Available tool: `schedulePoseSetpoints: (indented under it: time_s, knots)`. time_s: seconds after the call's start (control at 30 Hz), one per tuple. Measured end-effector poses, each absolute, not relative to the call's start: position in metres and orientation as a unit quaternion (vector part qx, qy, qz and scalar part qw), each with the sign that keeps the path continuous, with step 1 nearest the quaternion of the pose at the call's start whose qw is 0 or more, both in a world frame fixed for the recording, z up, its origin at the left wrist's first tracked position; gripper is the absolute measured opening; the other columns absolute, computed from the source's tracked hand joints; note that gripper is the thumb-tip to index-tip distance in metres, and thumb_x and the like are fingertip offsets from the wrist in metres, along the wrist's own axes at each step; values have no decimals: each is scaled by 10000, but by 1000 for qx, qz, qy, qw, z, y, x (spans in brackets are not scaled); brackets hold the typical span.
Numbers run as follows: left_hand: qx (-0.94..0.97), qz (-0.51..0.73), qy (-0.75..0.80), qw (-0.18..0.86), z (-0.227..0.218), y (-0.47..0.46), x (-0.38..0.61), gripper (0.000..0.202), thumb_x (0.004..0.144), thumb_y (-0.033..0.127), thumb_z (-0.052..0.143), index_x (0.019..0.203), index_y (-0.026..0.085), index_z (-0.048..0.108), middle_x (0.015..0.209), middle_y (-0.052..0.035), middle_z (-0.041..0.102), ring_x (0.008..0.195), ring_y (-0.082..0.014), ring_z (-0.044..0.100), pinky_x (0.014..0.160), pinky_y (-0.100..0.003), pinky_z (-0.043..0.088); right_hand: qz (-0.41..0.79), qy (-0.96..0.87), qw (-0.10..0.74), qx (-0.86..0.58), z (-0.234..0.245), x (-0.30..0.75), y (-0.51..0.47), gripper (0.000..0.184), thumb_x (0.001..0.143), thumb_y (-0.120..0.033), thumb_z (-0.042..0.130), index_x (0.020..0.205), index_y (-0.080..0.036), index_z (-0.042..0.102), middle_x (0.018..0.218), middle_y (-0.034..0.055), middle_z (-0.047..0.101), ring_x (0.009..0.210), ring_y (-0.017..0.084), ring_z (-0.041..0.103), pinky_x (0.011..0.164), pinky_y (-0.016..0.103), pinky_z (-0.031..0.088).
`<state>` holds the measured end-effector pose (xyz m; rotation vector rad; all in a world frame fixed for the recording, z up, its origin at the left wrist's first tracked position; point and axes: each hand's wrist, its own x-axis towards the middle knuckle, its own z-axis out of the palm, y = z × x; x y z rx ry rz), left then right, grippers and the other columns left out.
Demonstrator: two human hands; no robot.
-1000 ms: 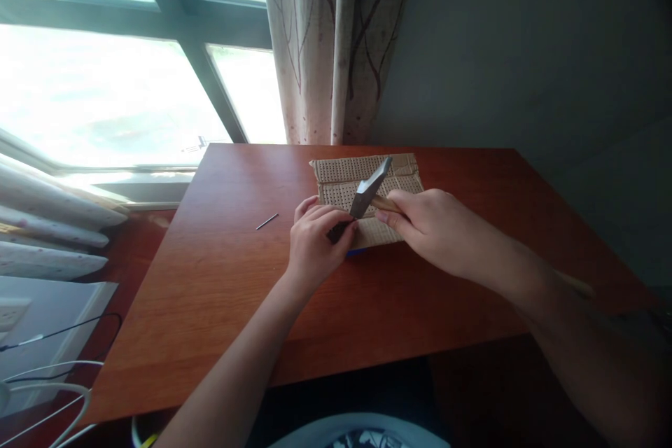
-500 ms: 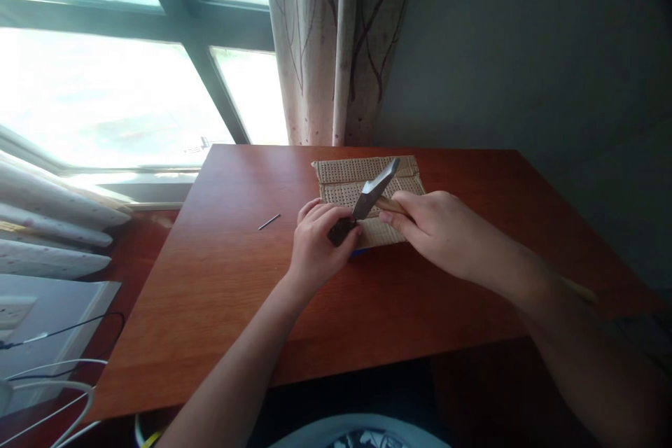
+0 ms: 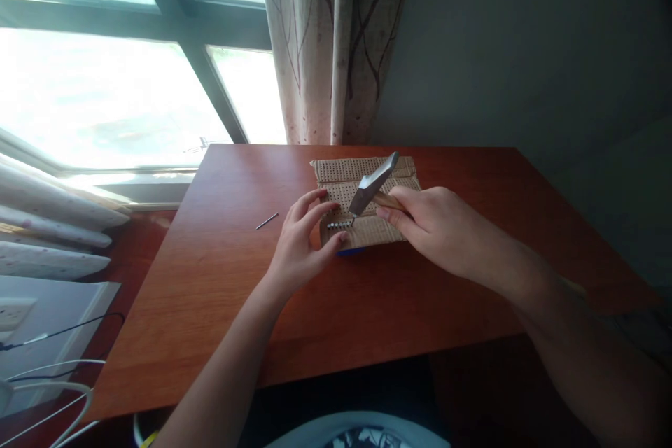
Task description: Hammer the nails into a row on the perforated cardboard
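A perforated cardboard piece (image 3: 362, 171) lies on the wooden table (image 3: 220, 280), with a blue edge showing under its near side. My right hand (image 3: 435, 227) is closed round the wooden handle of a hammer (image 3: 374, 183), whose metal head rests above a short row of nails (image 3: 339, 225) standing in the cardboard. My left hand (image 3: 299, 245) lies at the cardboard's left edge with its fingers spread, the thumb against the near edge and nothing in its grasp.
A loose nail (image 3: 267, 221) lies on the table left of my left hand. A patterned curtain (image 3: 330, 42) and a window (image 3: 105, 84) stand behind the table. White cables (image 3: 47, 378) hang at the lower left.
My left hand has let go of what it pinched under the hammer head and spread its fingers beside the cardboard. The row of nails now shows. The hammer has barely moved.
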<state>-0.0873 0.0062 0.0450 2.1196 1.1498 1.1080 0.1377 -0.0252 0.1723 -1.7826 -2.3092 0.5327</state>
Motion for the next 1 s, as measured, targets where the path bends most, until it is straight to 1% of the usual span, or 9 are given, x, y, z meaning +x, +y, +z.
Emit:
schedulePoseSetpoints:
  time_s: [0.17, 0.33, 0.53, 0.7, 0.87, 1.0]
  knots:
    - [770, 417, 413, 252, 43, 7, -86, 428, 859, 368, 722, 1260, 238, 646, 1468, -129, 525, 1355, -298, 528, 1160, -478, 438, 166, -786, 63, -592, 164, 134, -22, 283, 1015, -405, 430, 810, -224, 501, 712, 18, 620, 640, 164, 555, 587, 282, 297]
    - [767, 418, 414, 257, 43, 6, -85, 435, 855, 388, 725, 1259, 244, 651, 1477, -117, 518, 1360, -297, 524, 1160, -466, 441, 173, -776, 78, -601, 160, 135, -22, 302, 1021, -421, 424, 805, -225, 500, 690, 6, 610, 606, 151, 545, 579, 280, 297]
    - [764, 421, 416, 258, 42, 6, -85, 422, 855, 378, 726, 1249, 244, 659, 1474, -113, 522, 1353, -295, 530, 1160, -465, 440, 191, -775, 79, -597, 148, 137, -21, 307, 1023, -441, 424, 827, -226, 523, 754, 24, 666, 688, 181, 618, 622, 289, 333]
    - [762, 420, 417, 262, 43, 5, -84, 431, 854, 375, 727, 1256, 237, 655, 1479, -122, 518, 1358, -294, 524, 1161, -469, 437, 201, -762, 91, -609, 148, 138, -22, 300, 1023, -441, 420, 835, -230, 522, 717, 10, 652, 626, 168, 602, 610, 290, 345]
    - [759, 423, 418, 263, 43, 5, -84, 425, 852, 381, 727, 1245, 235, 659, 1469, -124, 526, 1355, -301, 527, 1156, -475, 441, 206, -763, 93, -606, 146, 138, -23, 301, 1022, -448, 426, 850, -228, 537, 751, 27, 673, 682, 188, 633, 629, 296, 361]
    - [761, 422, 415, 266, 42, 5, -85, 431, 854, 375, 729, 1255, 234, 656, 1482, -123, 515, 1364, -297, 520, 1167, -468, 432, 211, -757, 99, -611, 144, 138, -23, 284, 1019, -432, 439, 853, -225, 540, 743, 26, 674, 667, 184, 634, 624, 293, 368]
